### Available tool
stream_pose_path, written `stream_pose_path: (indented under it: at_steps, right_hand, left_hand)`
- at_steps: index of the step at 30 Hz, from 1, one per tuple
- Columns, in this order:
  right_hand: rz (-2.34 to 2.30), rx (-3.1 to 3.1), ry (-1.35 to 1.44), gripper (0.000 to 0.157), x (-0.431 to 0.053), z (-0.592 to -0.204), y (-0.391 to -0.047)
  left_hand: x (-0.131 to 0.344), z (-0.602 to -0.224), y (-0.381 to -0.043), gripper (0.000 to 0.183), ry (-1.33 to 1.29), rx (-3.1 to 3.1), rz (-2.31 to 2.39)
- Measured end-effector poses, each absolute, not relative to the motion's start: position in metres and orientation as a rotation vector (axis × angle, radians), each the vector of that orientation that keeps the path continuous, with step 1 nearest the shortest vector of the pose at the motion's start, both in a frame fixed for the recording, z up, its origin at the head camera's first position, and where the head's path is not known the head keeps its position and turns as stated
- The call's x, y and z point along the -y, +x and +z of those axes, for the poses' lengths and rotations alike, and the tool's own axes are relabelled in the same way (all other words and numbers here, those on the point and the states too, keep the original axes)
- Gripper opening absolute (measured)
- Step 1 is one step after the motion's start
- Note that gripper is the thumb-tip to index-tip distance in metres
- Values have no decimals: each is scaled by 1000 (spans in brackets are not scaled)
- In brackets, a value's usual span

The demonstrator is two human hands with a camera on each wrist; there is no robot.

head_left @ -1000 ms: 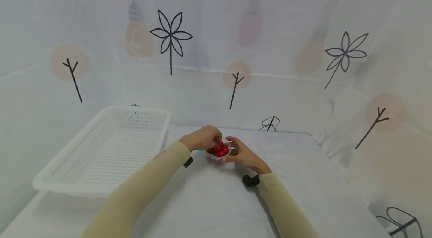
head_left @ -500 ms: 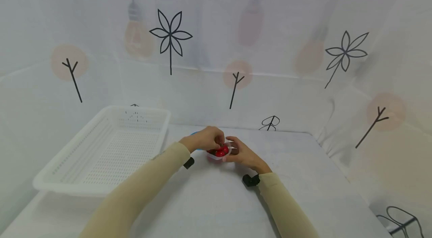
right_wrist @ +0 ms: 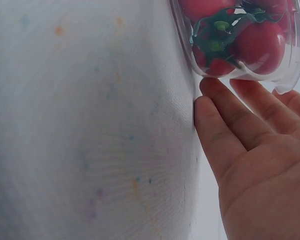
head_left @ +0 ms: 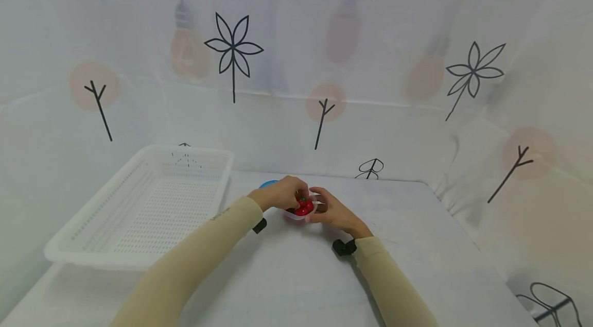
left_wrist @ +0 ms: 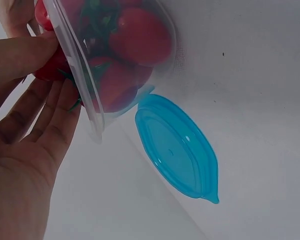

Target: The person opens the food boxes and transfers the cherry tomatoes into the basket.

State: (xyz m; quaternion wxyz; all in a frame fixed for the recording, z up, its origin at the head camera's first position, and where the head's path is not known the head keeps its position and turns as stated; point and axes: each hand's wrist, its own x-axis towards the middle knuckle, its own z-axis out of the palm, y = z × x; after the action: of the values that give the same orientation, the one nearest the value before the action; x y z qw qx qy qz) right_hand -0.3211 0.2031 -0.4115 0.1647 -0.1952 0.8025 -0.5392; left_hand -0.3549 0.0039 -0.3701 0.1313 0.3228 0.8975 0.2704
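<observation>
A small clear plastic container [left_wrist: 92, 117] of red cherry tomatoes [right_wrist: 260, 47] with green tops stands near the far side of the table. My left hand [head_left: 286, 193] is over its left side. In the left wrist view, that hand's thumb and fingers pinch a cherry tomato [left_wrist: 55, 66] at the container's open rim. From the right, my right hand [head_left: 335, 212] holds the container, its thumb in front and fingers behind. The right wrist view has several fingertips against the container's side. A blue lid [left_wrist: 175, 147] lies on the table beside it, partly hidden by my left hand in the head view.
A large white slotted basket [head_left: 217, 177] occupies the left part of the table. The table [head_left: 296, 286] has a white cover, and a patterned cloth [head_left: 278, 126] hangs behind its far edge.
My left hand has shifted slightly at the container, and the tomatoes under its fingers look rearranged. More of the blue lid shows than a second ago. My right hand has stayed in place.
</observation>
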Motion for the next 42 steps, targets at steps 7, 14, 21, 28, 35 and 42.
stream_pose_path:
  at_steps: [7,14,21,28,35,42]
  right_hand:
    - [-1525,-2299,-549,84,-206,-411,-319]
    - [-1547,-2323,-541,85,-216,-424,-322]
    - [-1569,-2355,-503,86,-224,-441,-331]
    - [-1562,-2370,-486,89,-221,-442,-332]
    - [-1518,-2390,-500,95,-210,-443,-338]
    - [-1496,-2402,-504,95,-208,-444,-339]
  left_hand:
    - [-7,-370,-355,22,956,-2608,764]
    - [-12,-364,-353,22,1043,-2615,765]
    - [-11,-346,-344,24,1079,-2646,707]
    - [8,-320,-335,23,1206,-2717,697]
    - [46,-300,-323,22,1264,-2797,718]
    - [90,-293,-319,20,1238,-2826,806]
